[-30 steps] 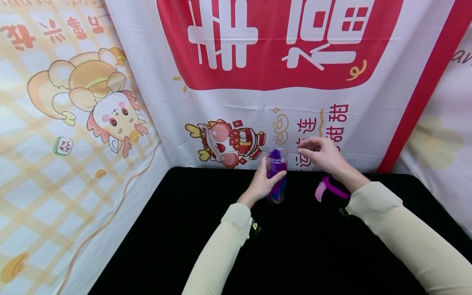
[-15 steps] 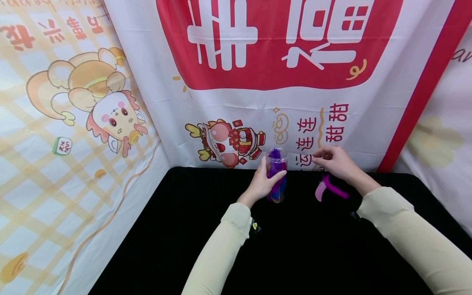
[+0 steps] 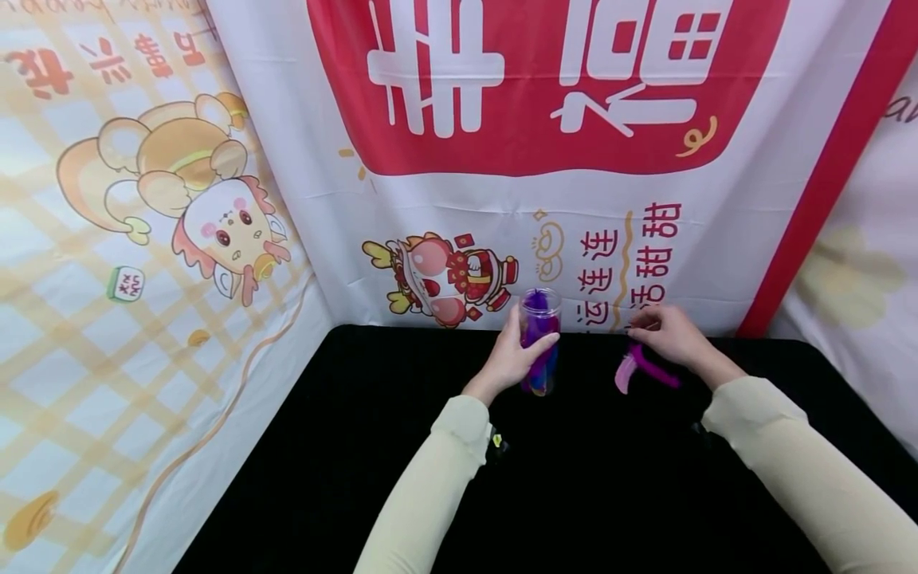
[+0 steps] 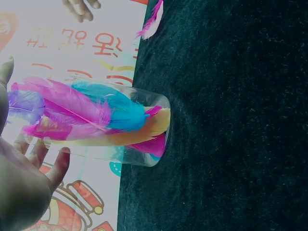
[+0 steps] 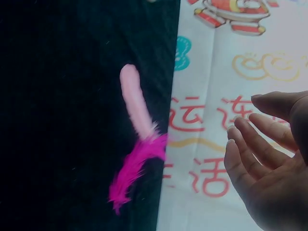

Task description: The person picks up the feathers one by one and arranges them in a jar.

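Observation:
My left hand (image 3: 511,355) grips a clear jar (image 3: 549,298) that stands upright near the table's back edge. Packed inside are feathers (image 4: 86,108) in magenta, purple, blue and yellow. To the right of the jar, a pale pink feather (image 5: 135,101) and a magenta feather (image 5: 132,171) lie on the black cloth, their ends meeting. My right hand (image 3: 670,335) hovers just above that pair, apart from them. In the right wrist view its fingers (image 5: 262,144) are loosely bent, with nothing between them and the thumb.
A black cloth (image 3: 574,494) covers the table. Right behind its back edge hangs a white and red printed banner (image 3: 445,191). A checked, printed sheet (image 3: 143,335) closes off the left side, and another pale sheet (image 3: 853,279) hangs at the right.
My right hand has moved away from the jar, to the right and down toward the two loose feathers. My left hand and the jar have stayed in place.

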A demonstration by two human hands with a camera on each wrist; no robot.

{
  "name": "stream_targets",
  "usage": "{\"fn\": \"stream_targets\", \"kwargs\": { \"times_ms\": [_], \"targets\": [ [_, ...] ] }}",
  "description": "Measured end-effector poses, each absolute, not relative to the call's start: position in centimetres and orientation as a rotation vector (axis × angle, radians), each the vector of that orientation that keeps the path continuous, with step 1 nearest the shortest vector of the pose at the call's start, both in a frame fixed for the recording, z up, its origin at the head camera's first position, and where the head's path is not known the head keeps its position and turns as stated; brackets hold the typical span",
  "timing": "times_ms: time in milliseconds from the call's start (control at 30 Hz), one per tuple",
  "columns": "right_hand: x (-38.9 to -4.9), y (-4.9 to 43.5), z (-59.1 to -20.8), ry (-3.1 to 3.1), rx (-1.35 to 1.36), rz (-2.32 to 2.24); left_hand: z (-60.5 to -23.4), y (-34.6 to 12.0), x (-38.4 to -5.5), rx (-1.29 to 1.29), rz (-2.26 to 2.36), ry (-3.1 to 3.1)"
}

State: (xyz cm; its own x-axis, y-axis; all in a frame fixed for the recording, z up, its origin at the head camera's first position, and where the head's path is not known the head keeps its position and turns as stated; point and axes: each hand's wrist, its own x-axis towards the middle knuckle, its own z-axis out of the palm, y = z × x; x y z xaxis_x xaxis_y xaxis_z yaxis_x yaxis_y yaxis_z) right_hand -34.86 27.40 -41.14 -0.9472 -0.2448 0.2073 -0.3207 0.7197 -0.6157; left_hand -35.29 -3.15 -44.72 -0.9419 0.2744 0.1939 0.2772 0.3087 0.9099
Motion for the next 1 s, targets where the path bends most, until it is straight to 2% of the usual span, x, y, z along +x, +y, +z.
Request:
{"fn": "stream_targets", "kwargs": {
  "times_ms": [1000],
  "targets": [
    [-35.9, 30.4, -48.3, -2.976, 0.324, 0.855, -44.7, -3.2, -35.1, -0.522, -1.752, -2.539]
  ]
}}
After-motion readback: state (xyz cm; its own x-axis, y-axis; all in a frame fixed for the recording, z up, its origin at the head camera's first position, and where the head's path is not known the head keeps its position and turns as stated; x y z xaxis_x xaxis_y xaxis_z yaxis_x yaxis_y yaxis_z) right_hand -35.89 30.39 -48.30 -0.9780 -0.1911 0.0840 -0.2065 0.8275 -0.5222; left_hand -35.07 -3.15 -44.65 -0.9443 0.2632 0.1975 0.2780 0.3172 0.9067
